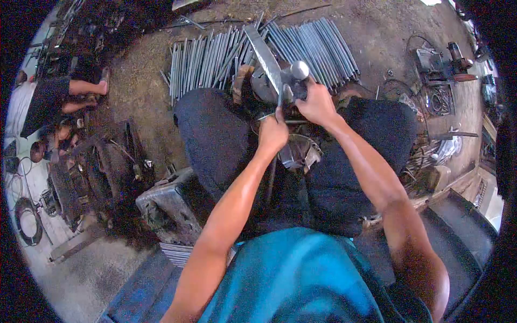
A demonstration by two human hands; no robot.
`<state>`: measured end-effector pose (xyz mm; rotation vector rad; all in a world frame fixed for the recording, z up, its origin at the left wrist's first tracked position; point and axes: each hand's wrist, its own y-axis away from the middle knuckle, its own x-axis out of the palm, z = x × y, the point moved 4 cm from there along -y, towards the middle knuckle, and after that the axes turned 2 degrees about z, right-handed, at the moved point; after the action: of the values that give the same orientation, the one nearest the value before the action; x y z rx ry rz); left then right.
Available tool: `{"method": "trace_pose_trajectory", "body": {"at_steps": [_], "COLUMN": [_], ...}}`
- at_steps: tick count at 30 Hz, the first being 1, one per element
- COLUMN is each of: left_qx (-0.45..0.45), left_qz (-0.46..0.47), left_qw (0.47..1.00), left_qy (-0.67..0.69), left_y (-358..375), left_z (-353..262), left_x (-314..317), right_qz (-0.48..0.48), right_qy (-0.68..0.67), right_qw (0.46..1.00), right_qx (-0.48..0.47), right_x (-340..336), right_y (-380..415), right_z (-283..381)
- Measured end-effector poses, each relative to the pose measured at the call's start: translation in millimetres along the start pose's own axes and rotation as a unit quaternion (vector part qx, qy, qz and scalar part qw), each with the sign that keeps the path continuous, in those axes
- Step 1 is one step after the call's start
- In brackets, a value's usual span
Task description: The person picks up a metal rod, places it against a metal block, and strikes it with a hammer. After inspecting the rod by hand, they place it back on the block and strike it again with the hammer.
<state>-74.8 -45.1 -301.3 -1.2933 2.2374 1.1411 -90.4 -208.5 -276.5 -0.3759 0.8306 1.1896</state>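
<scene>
A long flat metal blade points up and away from me between my knees, its near end narrowing towards my left hand. My left hand is closed around this narrow end. To its right, my right hand is closed beside a round, shiny metal knob; the thumb and fingers wrap a dark part below the knob that I cannot make out clearly. Under the blade sits a dark round machine part, partly hidden by the blade and hands.
Many metal rods lie in rows on the ground beyond my knees. A grey metal block stands by my left leg. Another person is at far left. Tools and a machine lie at right.
</scene>
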Motion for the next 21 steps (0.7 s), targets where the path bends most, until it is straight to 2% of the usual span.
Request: {"method": "trace_pose_trajectory", "body": {"at_steps": [3, 4, 8, 9, 12, 15, 17, 21], "left_qx": [0.030, 0.048, 0.009, 0.004, 0.005, -0.001, 0.003, 0.022], "left_qz": [-0.013, -0.015, 0.005, 0.002, 0.001, 0.012, 0.014, -0.020], "left_qw": [0.999, 0.999, 1.000, 1.000, 1.000, 1.000, 1.000, 0.999], "left_qy": [0.001, -0.005, -0.017, -0.016, -0.014, -0.004, 0.010, -0.021], "left_y": [-3, -5, -4, -5, -1, 0, -1, 6], "left_z": [13, 14, 10, 9, 1, 5, 8, 0], "left_x": [5, 6, 4, 3, -1, 0, 3, -2], "right_qz": [-0.044, -0.086, -0.024, 0.027, 0.015, -0.035, -0.102, -0.040], "right_qy": [-0.050, -0.040, 0.000, 0.031, 0.004, -0.010, -0.025, 0.006], "right_qw": [0.997, 0.991, 0.996, 0.999, 1.000, 0.997, 0.984, 0.995], "right_qx": [-0.035, -0.091, -0.084, -0.012, -0.020, -0.068, -0.141, -0.087], "right_x": [-5, -8, 8, 7, 5, -8, -10, 3], "right_y": [-3, -2, 2, 3, -6, -3, 3, 3], "right_z": [2, 4, -6, -3, -2, 9, 12, 0]}}
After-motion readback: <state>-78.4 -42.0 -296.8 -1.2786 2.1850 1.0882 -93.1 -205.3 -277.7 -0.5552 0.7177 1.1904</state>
